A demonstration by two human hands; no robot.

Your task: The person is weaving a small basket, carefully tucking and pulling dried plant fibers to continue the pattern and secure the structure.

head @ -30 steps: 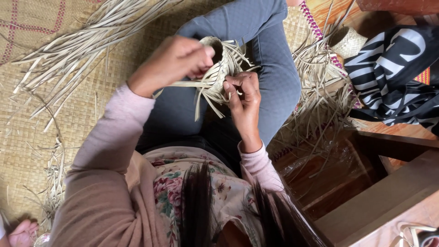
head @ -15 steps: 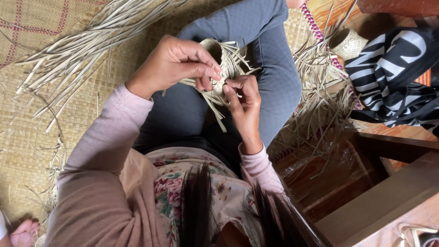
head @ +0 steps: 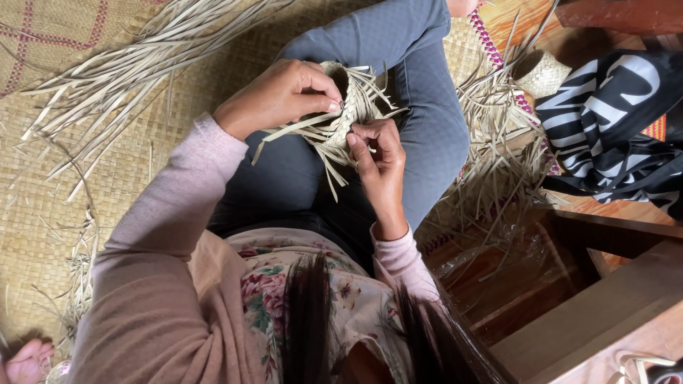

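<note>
A small half-woven basket [head: 346,107] of pale dried leaf strips rests over my knee, loose strip ends sticking out all round it. My left hand [head: 281,96] grips its near side, thumb and fingers pinched at the rim. My right hand [head: 377,156] sits just below and right of the basket, fingertips pinching one loose strip against the weave. Both hands touch the basket. My grey trouser leg [head: 420,99] lies under the work.
A bundle of long dried strips [head: 135,64] fans over the woven floor mat [head: 43,178] at upper left. More strips [head: 498,142] pile to the right of my leg. A black-and-white striped bag [head: 612,121] and wooden furniture [head: 583,284] stand at right.
My left hand has slid from the top of the basket down onto its near rim and closed there. The right hand has stayed on the strip by the weave.
</note>
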